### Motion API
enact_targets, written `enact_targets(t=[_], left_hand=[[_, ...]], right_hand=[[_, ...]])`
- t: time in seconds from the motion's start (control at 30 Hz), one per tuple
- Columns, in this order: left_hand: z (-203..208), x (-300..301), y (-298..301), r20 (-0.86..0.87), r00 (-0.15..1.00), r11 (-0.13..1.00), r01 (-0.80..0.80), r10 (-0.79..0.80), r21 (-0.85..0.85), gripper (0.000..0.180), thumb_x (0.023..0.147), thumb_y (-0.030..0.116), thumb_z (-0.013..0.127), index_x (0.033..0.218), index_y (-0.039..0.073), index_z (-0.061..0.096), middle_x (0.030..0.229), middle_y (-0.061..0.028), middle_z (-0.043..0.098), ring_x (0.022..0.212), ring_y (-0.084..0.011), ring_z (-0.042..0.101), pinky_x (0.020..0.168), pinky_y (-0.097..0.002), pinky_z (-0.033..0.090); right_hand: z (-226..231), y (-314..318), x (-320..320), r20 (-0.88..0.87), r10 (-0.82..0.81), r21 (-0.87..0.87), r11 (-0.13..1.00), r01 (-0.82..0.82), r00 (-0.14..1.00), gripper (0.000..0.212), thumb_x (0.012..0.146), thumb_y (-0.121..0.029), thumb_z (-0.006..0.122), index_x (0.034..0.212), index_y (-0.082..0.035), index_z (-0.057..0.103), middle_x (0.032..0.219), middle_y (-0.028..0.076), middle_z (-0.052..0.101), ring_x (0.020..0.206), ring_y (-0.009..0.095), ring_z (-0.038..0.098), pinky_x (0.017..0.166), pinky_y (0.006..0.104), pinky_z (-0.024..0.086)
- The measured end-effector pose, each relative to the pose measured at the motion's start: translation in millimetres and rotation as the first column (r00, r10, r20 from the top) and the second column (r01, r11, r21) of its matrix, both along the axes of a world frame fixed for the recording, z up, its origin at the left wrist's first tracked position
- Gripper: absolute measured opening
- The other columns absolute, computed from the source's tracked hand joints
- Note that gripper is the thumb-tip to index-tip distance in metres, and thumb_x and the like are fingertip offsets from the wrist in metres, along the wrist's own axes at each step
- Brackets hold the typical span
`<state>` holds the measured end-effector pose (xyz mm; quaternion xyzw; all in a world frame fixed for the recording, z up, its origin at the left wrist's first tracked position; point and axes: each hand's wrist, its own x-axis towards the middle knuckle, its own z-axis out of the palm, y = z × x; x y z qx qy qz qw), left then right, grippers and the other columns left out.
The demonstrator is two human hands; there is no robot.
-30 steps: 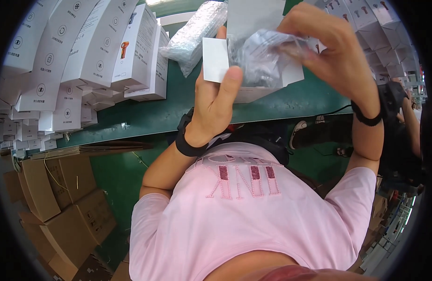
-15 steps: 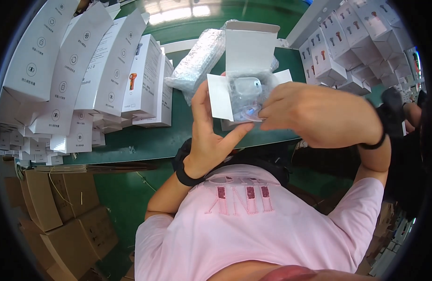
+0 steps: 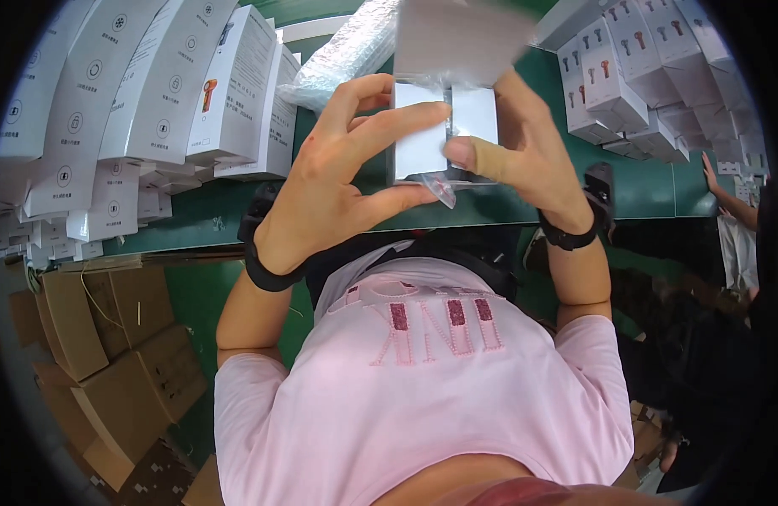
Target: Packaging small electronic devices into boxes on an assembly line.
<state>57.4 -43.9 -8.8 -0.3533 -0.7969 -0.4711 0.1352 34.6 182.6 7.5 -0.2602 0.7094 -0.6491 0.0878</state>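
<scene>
Okay, head view: box point(image 3: 475, 126) between the hands, lid point(image 3: 456, 42) up beyond them. Left hand point(image 3: 321, 177) half open, fingers spread, forefinger on one flap point(image 3: 416, 145); right hand point(image 3: 541, 160) curled round box's side, gripping, thumb on other flap. Plastic point(image 3: 442, 191) pokes out by left thumb.

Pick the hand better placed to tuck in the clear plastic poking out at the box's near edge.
Probably the left hand: one of its fingers lies right beside the clear plastic. The right hand looks slightly farther off, pressing the right white flap.
</scene>
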Motion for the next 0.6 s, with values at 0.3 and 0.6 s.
enact_targets(t=[0.3,0.6], left_hand=[[2.2,17.9,40.9,0.333,0.943,0.870,-0.182,0.022,0.458,0.048,0.070,0.003,0.061,0.118,0.002,0.055,0.116,-0.0140,0.052,0.103,-0.0260,0.053,0.092,-0.0328,0.042],[0.1,18.5,40.9,0.514,0.848,0.805,-0.213,-0.129,0.554,0.040,0.075,-0.001,0.068,0.114,0.002,0.058,0.123,-0.0085,0.048,0.119,-0.0192,0.047,0.104,-0.0329,0.034]], right_hand=[[-1.3,-1.9,1.1,0.036,0.003,-0.422,0.906,0.013,0.999,0.070,0.080,-0.016,0.080,0.138,0.003,0.044,0.130,0.013,0.056,0.121,0.022,0.053,0.106,0.0372,0.038],[-11.4,-8.2,5.0,-0.291,-0.071,-0.260,0.966,-0.007,0.954,0.070,0.077,-0.043,0.082,0.127,-0.004,0.052,0.138,0.024,0.050,0.124,0.031,0.052,0.103,0.0410,0.041]])
